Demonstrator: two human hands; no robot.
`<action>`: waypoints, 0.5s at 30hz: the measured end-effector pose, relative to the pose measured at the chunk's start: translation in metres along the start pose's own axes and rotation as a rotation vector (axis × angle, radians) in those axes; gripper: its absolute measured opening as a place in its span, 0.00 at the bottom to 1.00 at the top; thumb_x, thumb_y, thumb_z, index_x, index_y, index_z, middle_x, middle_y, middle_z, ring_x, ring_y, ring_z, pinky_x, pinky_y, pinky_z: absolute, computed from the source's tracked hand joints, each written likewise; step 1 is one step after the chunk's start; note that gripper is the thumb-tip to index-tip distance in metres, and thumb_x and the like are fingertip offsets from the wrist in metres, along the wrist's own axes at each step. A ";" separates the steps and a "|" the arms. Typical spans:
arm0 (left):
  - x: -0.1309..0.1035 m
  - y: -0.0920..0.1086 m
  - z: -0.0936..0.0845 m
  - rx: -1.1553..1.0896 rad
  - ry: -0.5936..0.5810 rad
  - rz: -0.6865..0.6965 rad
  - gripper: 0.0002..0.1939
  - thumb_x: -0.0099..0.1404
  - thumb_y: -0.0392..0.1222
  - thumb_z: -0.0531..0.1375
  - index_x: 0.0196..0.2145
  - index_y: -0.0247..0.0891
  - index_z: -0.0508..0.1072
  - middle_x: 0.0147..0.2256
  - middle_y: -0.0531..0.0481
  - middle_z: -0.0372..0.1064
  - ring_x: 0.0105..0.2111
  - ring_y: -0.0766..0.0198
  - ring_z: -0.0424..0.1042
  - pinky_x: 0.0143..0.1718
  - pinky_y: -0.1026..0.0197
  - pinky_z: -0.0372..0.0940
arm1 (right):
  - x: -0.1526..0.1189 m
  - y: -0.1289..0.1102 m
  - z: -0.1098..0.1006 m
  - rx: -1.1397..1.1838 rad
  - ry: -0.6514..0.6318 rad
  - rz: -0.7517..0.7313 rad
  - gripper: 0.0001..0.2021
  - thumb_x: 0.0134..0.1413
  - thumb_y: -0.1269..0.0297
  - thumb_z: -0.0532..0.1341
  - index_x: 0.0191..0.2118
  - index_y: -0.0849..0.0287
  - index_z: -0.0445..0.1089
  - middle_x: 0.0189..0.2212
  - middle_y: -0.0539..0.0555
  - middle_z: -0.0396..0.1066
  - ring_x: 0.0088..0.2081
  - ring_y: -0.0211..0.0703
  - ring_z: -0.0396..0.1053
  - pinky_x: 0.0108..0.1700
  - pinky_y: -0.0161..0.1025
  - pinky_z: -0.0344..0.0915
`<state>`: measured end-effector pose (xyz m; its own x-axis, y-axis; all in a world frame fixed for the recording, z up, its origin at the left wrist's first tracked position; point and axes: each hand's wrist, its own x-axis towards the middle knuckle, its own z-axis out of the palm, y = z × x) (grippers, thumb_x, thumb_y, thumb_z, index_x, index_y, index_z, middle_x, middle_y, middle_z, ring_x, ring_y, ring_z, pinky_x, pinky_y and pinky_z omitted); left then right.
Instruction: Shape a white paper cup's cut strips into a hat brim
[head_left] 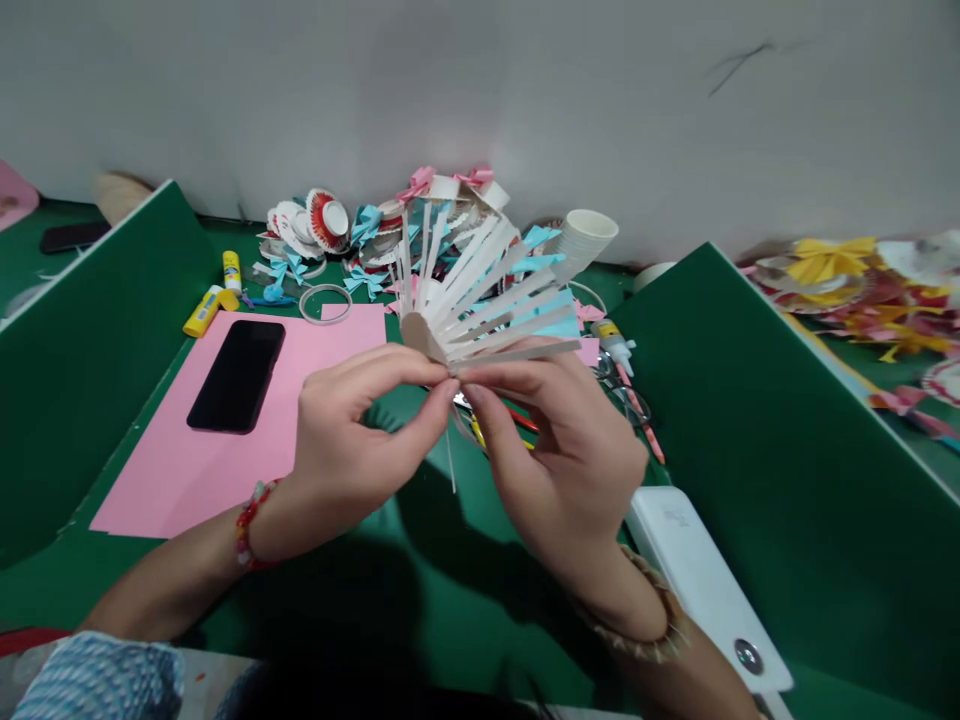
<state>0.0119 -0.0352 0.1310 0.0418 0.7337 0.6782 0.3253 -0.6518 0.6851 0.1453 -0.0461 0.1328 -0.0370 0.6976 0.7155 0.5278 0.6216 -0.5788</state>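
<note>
The green counter (375,570) spans the lower frame; pink paper (180,480) lies at left; at centre the left hand (367,430) and right hand (562,450) pinch, thumbs against forefingers, a white cup cut into strips (469,275); it sits just above the fingertips, fanning toward upper right; a black phone (236,377) rests on the paper.

A white paper piece (468,275), apparently a cup slit into long, narrow strips (521,352), splays fanlike above the middle of the green table (480,600), its small round base (420,334) tilted leftward, strips spreading toward the table's far edge and right side.
</note>
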 end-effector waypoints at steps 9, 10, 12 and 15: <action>-0.003 0.003 0.006 0.018 0.075 -0.040 0.05 0.54 0.30 0.61 0.26 0.38 0.74 0.26 0.52 0.73 0.27 0.67 0.72 0.31 0.64 0.69 | -0.002 -0.002 0.004 0.032 0.113 -0.001 0.09 0.50 0.77 0.61 0.31 0.55 0.72 0.29 0.51 0.75 0.32 0.44 0.73 0.34 0.43 0.72; -0.003 0.003 0.007 0.016 0.080 -0.048 0.05 0.53 0.30 0.61 0.26 0.38 0.73 0.26 0.52 0.73 0.27 0.67 0.72 0.30 0.65 0.68 | -0.002 -0.002 0.005 0.036 0.115 -0.001 0.09 0.49 0.77 0.61 0.31 0.55 0.72 0.29 0.52 0.75 0.32 0.44 0.73 0.34 0.43 0.72; -0.004 0.003 0.007 0.006 0.083 -0.064 0.06 0.53 0.29 0.61 0.25 0.37 0.73 0.25 0.53 0.73 0.26 0.68 0.71 0.30 0.65 0.68 | -0.003 -0.002 0.007 0.046 0.120 -0.002 0.09 0.49 0.77 0.61 0.31 0.55 0.72 0.29 0.52 0.75 0.32 0.43 0.73 0.34 0.43 0.72; -0.004 0.003 0.007 -0.017 0.069 -0.079 0.06 0.52 0.28 0.61 0.25 0.37 0.73 0.24 0.54 0.72 0.26 0.68 0.71 0.30 0.65 0.67 | -0.004 -0.003 0.008 0.065 0.131 -0.004 0.09 0.48 0.78 0.61 0.30 0.55 0.72 0.29 0.51 0.75 0.32 0.42 0.73 0.35 0.42 0.72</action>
<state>0.0189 -0.0388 0.1282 -0.0486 0.7684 0.6381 0.3088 -0.5960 0.7412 0.1369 -0.0479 0.1283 0.0739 0.6451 0.7605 0.4719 0.6492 -0.5965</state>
